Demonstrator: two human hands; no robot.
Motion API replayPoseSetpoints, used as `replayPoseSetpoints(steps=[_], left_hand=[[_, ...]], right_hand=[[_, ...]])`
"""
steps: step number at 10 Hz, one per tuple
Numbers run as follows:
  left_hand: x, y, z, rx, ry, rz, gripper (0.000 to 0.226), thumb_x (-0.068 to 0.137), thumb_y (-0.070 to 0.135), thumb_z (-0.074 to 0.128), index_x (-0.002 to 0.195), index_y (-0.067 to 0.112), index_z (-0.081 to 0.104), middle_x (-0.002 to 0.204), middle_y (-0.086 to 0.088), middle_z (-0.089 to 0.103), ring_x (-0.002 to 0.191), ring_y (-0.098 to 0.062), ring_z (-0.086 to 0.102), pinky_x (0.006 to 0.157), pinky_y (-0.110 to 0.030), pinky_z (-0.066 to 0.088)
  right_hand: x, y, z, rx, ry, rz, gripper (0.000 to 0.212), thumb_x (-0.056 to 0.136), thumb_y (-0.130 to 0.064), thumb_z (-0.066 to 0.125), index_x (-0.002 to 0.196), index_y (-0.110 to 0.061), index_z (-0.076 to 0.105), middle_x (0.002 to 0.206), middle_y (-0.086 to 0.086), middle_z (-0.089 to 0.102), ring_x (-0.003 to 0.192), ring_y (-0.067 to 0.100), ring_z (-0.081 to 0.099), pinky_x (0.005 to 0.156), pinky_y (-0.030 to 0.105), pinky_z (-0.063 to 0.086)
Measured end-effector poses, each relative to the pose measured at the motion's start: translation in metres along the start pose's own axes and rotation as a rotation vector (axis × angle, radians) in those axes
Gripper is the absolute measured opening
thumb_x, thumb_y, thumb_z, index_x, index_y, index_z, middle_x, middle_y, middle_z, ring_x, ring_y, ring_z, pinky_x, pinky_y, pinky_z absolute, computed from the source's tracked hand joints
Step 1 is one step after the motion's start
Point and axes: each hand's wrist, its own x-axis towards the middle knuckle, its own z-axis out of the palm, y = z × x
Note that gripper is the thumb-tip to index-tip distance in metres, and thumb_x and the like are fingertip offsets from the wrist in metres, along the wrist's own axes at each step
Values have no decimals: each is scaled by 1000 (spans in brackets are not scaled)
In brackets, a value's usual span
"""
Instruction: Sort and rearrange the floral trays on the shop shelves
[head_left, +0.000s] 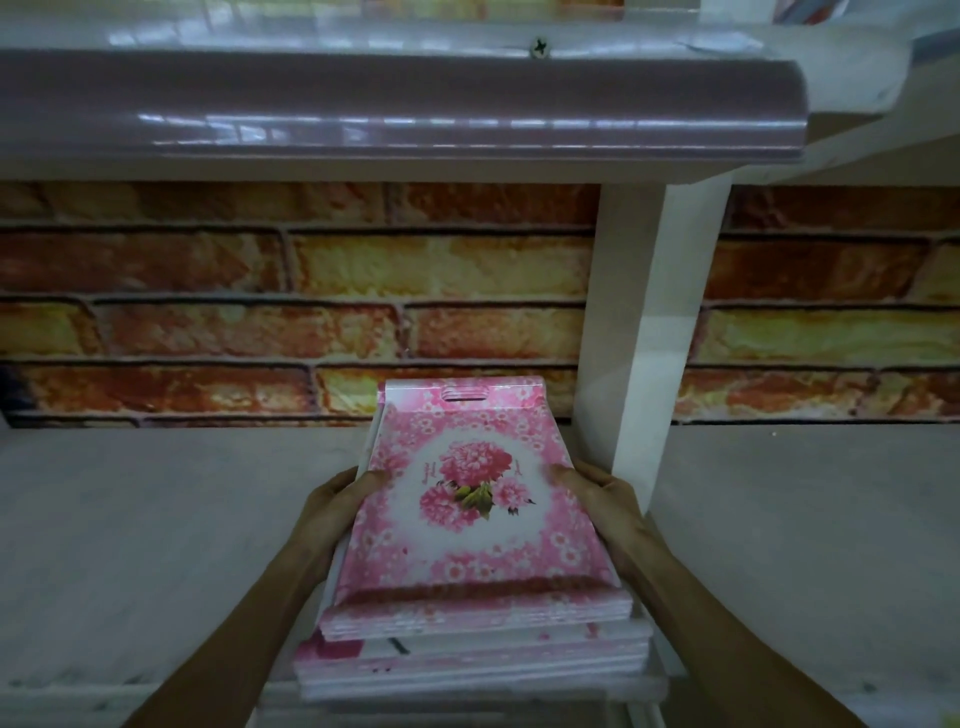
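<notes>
Both hands are gripping a stack of pink floral trays (470, 519) by its long sides, holding it over the front edge of the lower shelf (156, 545).

Left hand (332, 512): thumb is lying on the top tray's left rim, fingers are curling under the stack's left side. Grasping the trays.

Right hand (597, 499): thumb is pressing on the top tray's right rim, fingers are wrapping down the right side. Also grasping the trays.

Stack details:
- Top tray is facing up, showing a pink flower bouquet on a white centre with a pink blossom border.
- A slot handle (464, 396) is showing at the far end, pointing toward the back wall.
- Several trays are nested under it; edges are showing in layers at the near end.
- A second, wider group of trays (467, 660) is sitting under the top group, sticking out toward the camera. Cannot tell whether it is being held too or resting on the shelf edge.

Stack is sitting just left of the white upright post (644, 338). Brick-pattern back wall (311, 291) is running behind. Glossy upper shelf (389, 104) is overhanging, with 1 screw (538, 48) visible on top.
</notes>
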Motion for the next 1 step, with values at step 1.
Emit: replayPoseSetpoints(steps=[1], left_hand=[[-1,0,-1,-26,-46,-36,45,80,35,77,117,11,68,102,-14,76,93,-33,74,89,-47,56]], right_hand=[[-6,-1,0,28,-52,19,50,77,-35,81,119,-12,66,97,12,77,86,31,75,86,48,59]])
